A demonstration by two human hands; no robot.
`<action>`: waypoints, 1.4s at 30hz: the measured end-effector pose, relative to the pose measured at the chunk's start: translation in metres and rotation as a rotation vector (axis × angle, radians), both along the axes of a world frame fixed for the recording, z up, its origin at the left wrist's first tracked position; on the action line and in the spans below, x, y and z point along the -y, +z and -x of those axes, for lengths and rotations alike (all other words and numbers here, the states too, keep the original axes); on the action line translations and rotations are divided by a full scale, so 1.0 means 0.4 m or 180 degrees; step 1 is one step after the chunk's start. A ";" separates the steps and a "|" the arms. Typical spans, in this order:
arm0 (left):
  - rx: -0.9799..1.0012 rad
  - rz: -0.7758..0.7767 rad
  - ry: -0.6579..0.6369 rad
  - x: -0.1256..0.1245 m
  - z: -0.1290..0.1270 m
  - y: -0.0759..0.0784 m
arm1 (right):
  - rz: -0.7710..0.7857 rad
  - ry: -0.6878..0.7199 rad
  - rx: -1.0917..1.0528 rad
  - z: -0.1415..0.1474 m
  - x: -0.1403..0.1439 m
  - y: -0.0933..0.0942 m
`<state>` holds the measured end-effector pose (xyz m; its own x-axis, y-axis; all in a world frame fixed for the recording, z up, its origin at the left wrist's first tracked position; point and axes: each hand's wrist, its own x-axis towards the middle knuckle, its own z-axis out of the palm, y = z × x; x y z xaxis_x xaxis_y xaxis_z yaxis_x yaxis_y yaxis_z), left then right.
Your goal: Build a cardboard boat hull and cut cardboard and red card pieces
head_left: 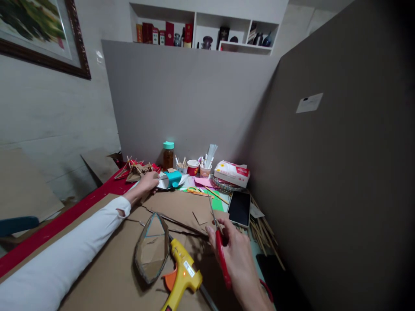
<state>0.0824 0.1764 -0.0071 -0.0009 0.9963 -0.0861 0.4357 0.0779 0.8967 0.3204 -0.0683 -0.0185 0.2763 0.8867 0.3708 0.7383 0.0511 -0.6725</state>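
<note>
My right hand (pixel 238 255) is wrapped round the red handles of a pair of scissors (pixel 219 250), whose narrow blades point up and away from me. Far to the left, my left hand (pixel 147 186) reaches to the back of the table, its fingers curled down at the edge of white paper (pixel 164 182) beside a teal paper piece (pixel 174 178). What those fingertips pinch is hidden. Between my arms lies a boat-shaped cardboard piece (pixel 152 250) with blue lines. Just right of it rests a yellow glue gun (pixel 184 270) with an orange trigger.
Large cardboard sheets (pixel 106 259) cover the table. Paper cups (pixel 193 167) with pens and sticks, a lidded bottle (pixel 168 155), and a tissue pack (pixel 232 173) stand at the back. A phone (pixel 240 208) and loose wooden sticks (pixel 264 231) lie right, near a grey partition (pixel 333 172).
</note>
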 end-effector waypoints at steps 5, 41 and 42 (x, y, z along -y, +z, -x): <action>0.0510 -0.0153 -0.0073 0.032 0.049 0.011 | 0.0026 0.0024 -0.0040 -0.003 -0.001 -0.013; 0.1660 0.0290 -0.1316 0.231 0.094 0.169 | 0.0329 0.0029 0.0345 -0.022 -0.015 -0.036; 0.1636 0.0275 -0.1341 0.233 0.093 0.172 | 0.0354 -0.0002 0.0374 -0.022 -0.015 -0.036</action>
